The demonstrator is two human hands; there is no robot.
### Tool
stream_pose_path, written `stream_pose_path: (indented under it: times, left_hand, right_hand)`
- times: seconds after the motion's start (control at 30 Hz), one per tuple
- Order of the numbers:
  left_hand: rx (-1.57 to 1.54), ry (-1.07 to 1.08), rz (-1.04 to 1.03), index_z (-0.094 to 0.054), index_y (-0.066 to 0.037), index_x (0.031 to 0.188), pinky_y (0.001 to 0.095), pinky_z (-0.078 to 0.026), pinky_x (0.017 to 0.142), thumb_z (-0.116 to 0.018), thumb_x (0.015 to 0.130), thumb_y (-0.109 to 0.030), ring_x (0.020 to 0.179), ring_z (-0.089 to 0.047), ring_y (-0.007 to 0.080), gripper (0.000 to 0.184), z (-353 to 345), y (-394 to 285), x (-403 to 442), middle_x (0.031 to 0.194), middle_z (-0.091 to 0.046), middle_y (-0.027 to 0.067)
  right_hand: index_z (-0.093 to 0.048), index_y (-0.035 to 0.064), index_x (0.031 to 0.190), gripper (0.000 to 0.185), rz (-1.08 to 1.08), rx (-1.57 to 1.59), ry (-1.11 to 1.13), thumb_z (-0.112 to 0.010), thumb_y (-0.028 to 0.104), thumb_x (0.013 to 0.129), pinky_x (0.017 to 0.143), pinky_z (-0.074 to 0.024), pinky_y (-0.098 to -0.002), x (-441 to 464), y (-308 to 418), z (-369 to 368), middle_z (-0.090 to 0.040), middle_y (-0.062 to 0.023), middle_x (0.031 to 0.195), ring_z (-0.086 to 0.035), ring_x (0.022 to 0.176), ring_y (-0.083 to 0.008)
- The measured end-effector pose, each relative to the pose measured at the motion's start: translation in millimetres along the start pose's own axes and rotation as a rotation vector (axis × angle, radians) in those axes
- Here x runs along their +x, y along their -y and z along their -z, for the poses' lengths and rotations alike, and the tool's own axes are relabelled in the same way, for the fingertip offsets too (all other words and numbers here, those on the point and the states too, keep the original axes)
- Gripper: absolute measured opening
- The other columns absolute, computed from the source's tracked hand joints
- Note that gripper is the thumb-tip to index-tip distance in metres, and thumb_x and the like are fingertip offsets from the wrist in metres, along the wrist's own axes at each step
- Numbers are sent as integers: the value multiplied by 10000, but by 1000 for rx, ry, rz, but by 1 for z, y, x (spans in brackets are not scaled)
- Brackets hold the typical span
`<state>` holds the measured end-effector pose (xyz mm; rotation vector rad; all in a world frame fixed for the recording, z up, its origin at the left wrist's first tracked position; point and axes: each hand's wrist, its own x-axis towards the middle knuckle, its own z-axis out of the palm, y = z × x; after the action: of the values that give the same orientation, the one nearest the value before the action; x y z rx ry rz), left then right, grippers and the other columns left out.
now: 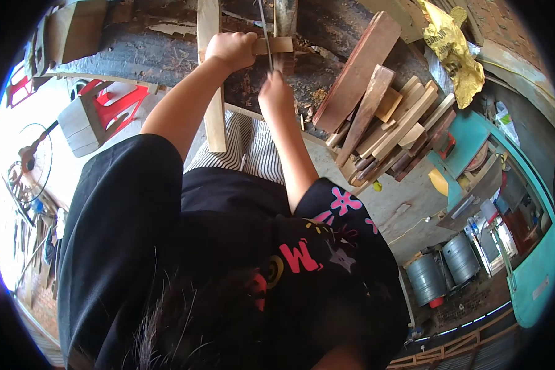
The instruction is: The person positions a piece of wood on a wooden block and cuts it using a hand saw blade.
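My left hand [231, 50] is closed around a short strip of wood [282, 44] that lies crosswise over the workbench. Under that wrist runs a long pale board [215, 126], its near end sticking out past the bench edge over my lap. My right hand [275, 91] is closed and a little blurred, gripping the near end of a saw. The thin saw blade [266, 28] points away from me and crosses the short strip just right of my left hand. Its handle is mostly hidden in my fingers.
A dark, worn workbench [148, 52] spans the top. To the right lie a thick reddish plank [361, 71], a pile of wood offcuts [407, 123] and a yellow plastic bag [453, 52]. A red stool [126, 102] and a fan [28, 157] stand left.
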<state>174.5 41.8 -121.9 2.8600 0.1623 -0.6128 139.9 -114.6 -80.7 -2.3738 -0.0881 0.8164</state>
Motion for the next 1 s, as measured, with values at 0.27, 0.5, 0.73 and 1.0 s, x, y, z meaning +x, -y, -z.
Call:
stream_pose_path:
  times: [0.27, 0.5, 0.73, 1.0]
  left_hand:
    - [4, 26, -4, -622, -193, 914, 395, -539, 673, -539, 767, -305, 763, -668, 261, 203, 3, -1, -1, 826, -683, 75]
    - [4, 34, -15, -619, -177, 893, 389, -538, 686, -569, 733, -277, 785, -668, 257, 195, 8, 0, -2, 840, -684, 74]
    - [3, 73, -5, -630, -165, 877, 385, -538, 698, -581, 719, -249, 797, -671, 254, 185, 11, -3, -1, 844, -688, 70]
    - [-56, 243, 21, -653, -157, 857, 398, -513, 706, -614, 711, -310, 797, -660, 280, 216, 52, -11, -4, 823, -682, 104]
  right_hand:
    - [-494, 15, 927, 134, -66, -40, -8, -433, 134, 920, 493, -456, -482, -58, -47, -20, -574, -245, 630, -600, 609, -413]
    - [-484, -6, 909, 145, -39, -57, -71, -441, 132, 920, 502, -481, -463, -16, -19, -23, -580, -226, 612, -612, 616, -401]
    - [-507, 5, 932, 154, -31, -92, -76, -436, 141, 926, 485, -465, -456, -76, -64, -31, -587, -223, 620, -619, 600, -386]
    - [-493, 16, 903, 146, 3, -29, -61, -429, 144, 931, 495, -486, -451, -13, -11, -10, -605, -212, 651, -633, 634, -372]
